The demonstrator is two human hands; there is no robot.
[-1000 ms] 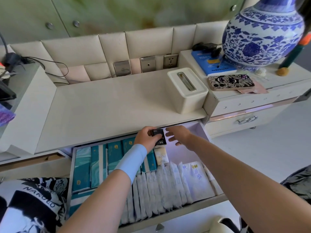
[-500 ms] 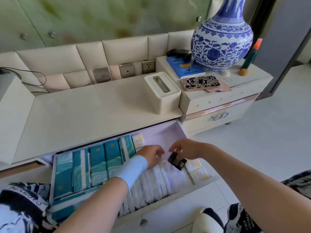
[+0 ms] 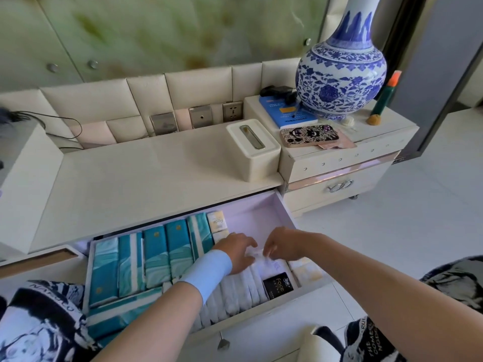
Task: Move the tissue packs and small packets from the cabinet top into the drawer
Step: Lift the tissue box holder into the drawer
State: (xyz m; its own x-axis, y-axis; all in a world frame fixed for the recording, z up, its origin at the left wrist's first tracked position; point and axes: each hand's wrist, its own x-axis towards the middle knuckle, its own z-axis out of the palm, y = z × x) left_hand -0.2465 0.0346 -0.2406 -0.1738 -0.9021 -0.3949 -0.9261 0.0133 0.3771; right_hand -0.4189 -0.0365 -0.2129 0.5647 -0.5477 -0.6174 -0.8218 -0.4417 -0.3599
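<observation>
"Face" printed in white on small black packet [image 3: 280, 284]. Same word seen faintly on cream-and-gold packet [image 3: 216, 222]. "THE ME…" partly read on black-and-white garment [image 3: 371, 343].

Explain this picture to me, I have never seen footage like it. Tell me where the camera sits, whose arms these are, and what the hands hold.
No machine here: a person wears the camera on the head, so you look down along their arms. The left hand and right hand reach into an open drawer, fingers on the white packets; whether they pinch one is unclear. Teal tissue packs and a black packet lie in the drawer. A tissue box stands on the cabinet top.
</observation>
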